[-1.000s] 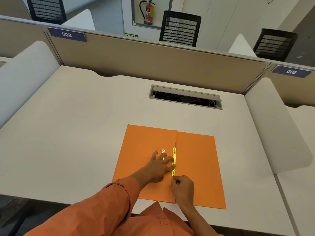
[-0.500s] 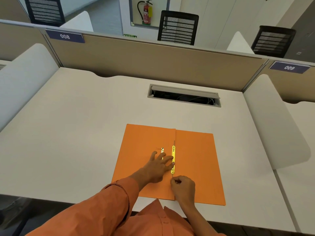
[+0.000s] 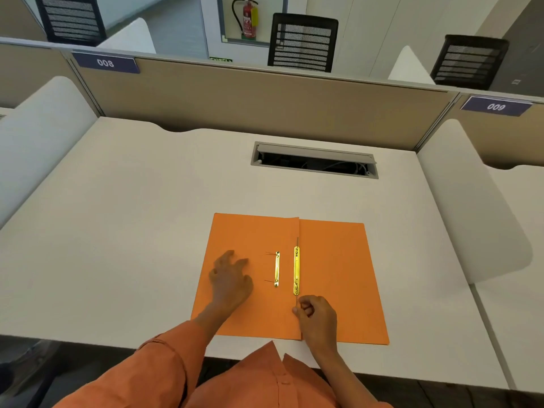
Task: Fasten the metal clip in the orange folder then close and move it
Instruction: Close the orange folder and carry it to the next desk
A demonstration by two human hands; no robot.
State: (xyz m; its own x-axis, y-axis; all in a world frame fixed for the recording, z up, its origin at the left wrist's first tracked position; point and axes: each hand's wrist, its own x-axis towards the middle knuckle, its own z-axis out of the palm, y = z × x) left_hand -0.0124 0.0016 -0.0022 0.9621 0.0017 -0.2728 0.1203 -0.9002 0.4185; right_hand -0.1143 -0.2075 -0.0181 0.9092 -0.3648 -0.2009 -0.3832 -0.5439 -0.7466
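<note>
Left hand (image 3: 231, 278) shifted left, label (image 3: 105, 63) "008"

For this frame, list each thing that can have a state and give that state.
orange folder: open, flat on the desk.
long brass clip: along the fold, prongs flat.
short brass bar: loose on left flap.
left hand: open, on left flap.
right hand: fingers pinched at the prong's near end.
cable hatch: open.

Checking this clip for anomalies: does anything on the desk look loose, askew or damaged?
One thing: a short brass clip bar lies loose on the orange folder's left flap, apart from the long fastener strip at the fold. The right hand pinches the strip's near prong. No damage visible.
</note>
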